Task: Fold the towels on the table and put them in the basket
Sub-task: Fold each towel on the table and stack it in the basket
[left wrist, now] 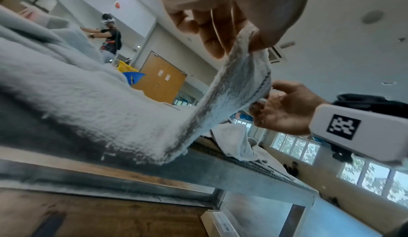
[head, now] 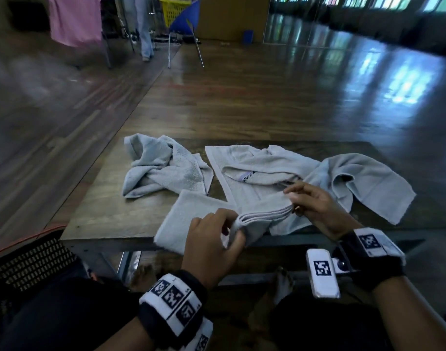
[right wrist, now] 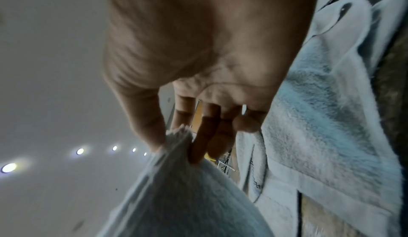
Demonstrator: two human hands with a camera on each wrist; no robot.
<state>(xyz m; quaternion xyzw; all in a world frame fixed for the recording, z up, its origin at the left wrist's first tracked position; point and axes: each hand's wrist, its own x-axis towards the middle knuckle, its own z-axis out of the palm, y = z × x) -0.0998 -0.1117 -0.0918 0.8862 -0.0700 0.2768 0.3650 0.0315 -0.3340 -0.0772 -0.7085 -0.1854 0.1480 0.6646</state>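
Observation:
A grey folded towel lies at the front edge of the wooden table, and its doubled edge is lifted between my hands. My left hand pinches the near end of that edge. My right hand pinches the far end between thumb and fingers. Three more grey towels lie unfolded behind: a crumpled one at the left, one with a checkered stripe in the middle, and one at the right. A black mesh basket stands on the floor at my left knee.
The table's metal front rail runs just under my hands. Far across the wooden floor are a blue chair, a yellow crate, a hanging pink cloth and a standing person's legs. An orange cable runs past the basket.

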